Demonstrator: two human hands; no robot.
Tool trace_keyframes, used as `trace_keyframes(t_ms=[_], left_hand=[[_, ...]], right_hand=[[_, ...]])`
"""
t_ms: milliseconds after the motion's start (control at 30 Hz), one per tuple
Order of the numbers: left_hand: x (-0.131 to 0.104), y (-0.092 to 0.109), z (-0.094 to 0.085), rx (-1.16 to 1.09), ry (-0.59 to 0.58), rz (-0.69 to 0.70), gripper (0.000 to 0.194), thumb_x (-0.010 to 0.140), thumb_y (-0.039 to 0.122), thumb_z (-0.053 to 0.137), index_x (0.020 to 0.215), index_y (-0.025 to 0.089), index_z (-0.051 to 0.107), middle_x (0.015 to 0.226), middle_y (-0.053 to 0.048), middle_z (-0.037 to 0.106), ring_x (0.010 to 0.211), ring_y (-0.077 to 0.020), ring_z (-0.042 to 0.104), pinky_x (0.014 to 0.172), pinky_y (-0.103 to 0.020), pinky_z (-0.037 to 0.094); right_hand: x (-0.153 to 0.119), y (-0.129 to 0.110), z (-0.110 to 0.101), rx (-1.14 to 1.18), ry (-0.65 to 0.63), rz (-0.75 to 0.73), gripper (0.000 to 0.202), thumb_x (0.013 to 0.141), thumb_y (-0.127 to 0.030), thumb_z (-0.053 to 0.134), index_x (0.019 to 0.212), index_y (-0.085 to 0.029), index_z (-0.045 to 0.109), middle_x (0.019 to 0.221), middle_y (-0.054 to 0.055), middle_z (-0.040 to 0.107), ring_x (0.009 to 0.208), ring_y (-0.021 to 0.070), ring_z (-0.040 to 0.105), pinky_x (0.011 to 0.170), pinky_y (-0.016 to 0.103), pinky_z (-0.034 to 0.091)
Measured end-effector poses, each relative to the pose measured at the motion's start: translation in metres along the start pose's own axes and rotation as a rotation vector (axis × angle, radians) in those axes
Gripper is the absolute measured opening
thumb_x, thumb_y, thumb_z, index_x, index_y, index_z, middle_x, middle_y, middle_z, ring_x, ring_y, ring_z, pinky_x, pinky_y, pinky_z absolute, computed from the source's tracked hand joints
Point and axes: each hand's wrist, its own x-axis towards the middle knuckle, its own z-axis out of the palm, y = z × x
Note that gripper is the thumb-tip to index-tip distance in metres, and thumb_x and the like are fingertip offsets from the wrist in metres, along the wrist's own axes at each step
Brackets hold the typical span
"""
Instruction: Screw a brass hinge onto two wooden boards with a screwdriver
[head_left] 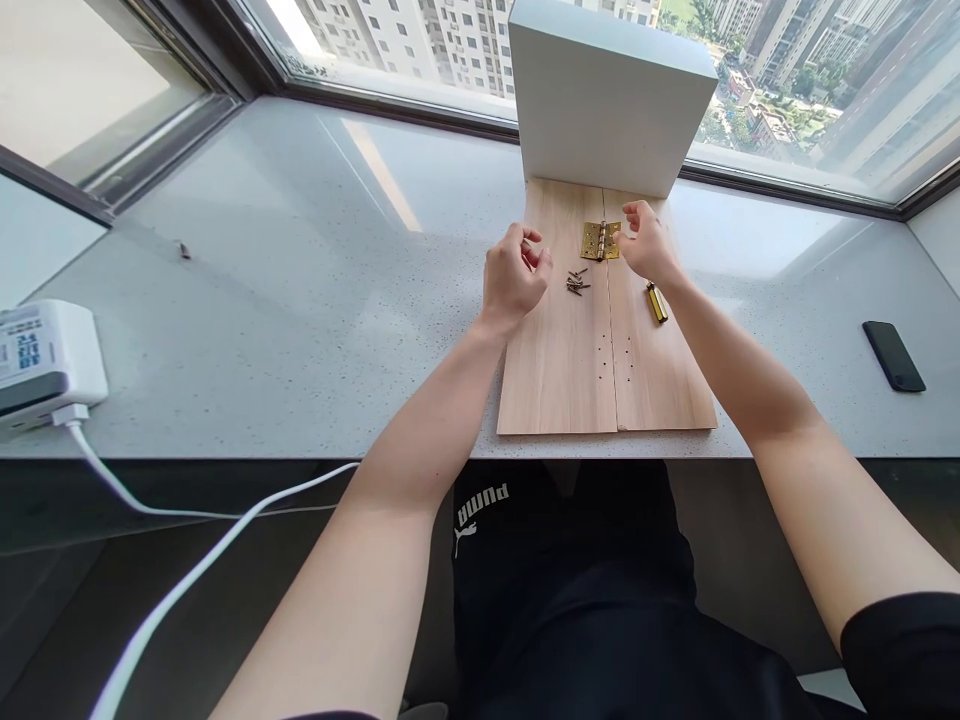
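My left hand (516, 272) hovers over the left edge of two pale wooden boards (555, 370), fingers loosely curled, a gap between thumb and fingers, nothing visible in it. A brass hinge (601, 241) lies opened flat across the seam between the boards. Just right of it is my right hand (646, 243), fingers bent and apart from the thumb. Its thumb tip is at the hinge's right leaf; whether it touches, I cannot tell. Several small screws (577, 283) lie in a pile below the hinge. A yellow and black screwdriver handle (656, 302) rests near my right wrist.
Small dark holes (602, 363) flank the seam nearer the front edge. A white box (607, 110) stands behind the boards against the window. On the speckled countertop (262, 300) are a black phone (893, 356) at right and a white power adapter (52, 360) with a cable (187, 590) at left.
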Motion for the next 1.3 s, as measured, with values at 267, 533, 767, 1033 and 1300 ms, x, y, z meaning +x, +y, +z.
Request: trace_keyframes(t_ms=[267,533,767,1033,1300], left_hand=[[-0.002,0.005,-0.001,0.004,-0.115,-0.031,0.011,0.103,0.020,0.077,0.107,0.025,0.069,0.113,-0.011,0.078,0.107,-0.0289,0.072,0.109,-0.048,0.061],[-0.027,0.037,-0.025,0.168,-0.328,-0.068,0.045,0.106,0.039,0.081,0.146,0.022,0.074,0.164,-0.021,0.071,0.161,-0.0441,0.062,0.143,-0.065,0.046],[-0.120,0.059,-0.074,0.224,-0.388,-0.243,0.079,0.112,0.074,0.074,0.174,0.028,0.059,0.195,-0.020,0.045,0.186,-0.0479,0.035,0.151,-0.075,0.036],[-0.155,0.048,-0.070,0.209,-0.407,-0.330,0.095,0.106,0.073,0.084,0.184,0.031,0.050,0.205,-0.018,0.024,0.192,-0.0486,0.020,0.152,-0.079,0.032],[-0.154,0.039,-0.066,0.199,-0.313,-0.311,0.088,0.101,0.051,0.094,0.178,0.029,0.057,0.199,-0.020,0.041,0.188,-0.0475,0.035,0.155,-0.075,0.033]], right_hand=[[-0.127,0.045,-0.088,-0.004,0.159,0.052,0.036,0.120,-0.028,0.066,0.153,-0.020,0.074,0.162,0.019,0.075,0.155,0.0349,0.070,0.133,0.062,0.060],[-0.216,0.073,-0.078,0.018,0.180,0.083,0.047,0.118,-0.050,0.082,0.156,-0.022,0.075,0.160,0.015,0.075,0.139,0.0317,0.078,0.119,0.058,0.069],[-0.214,0.068,-0.070,-0.027,0.173,0.057,0.048,0.117,-0.050,0.082,0.157,-0.023,0.075,0.162,0.015,0.074,0.142,0.0329,0.076,0.122,0.060,0.067],[-0.212,0.057,-0.063,-0.037,0.103,0.055,0.055,0.117,-0.049,0.082,0.165,-0.025,0.071,0.176,0.016,0.065,0.158,0.0376,0.068,0.133,0.067,0.059],[-0.218,0.042,-0.062,-0.082,0.027,0.054,0.058,0.116,-0.048,0.083,0.168,-0.026,0.069,0.182,0.016,0.061,0.164,0.0397,0.063,0.137,0.070,0.055]])
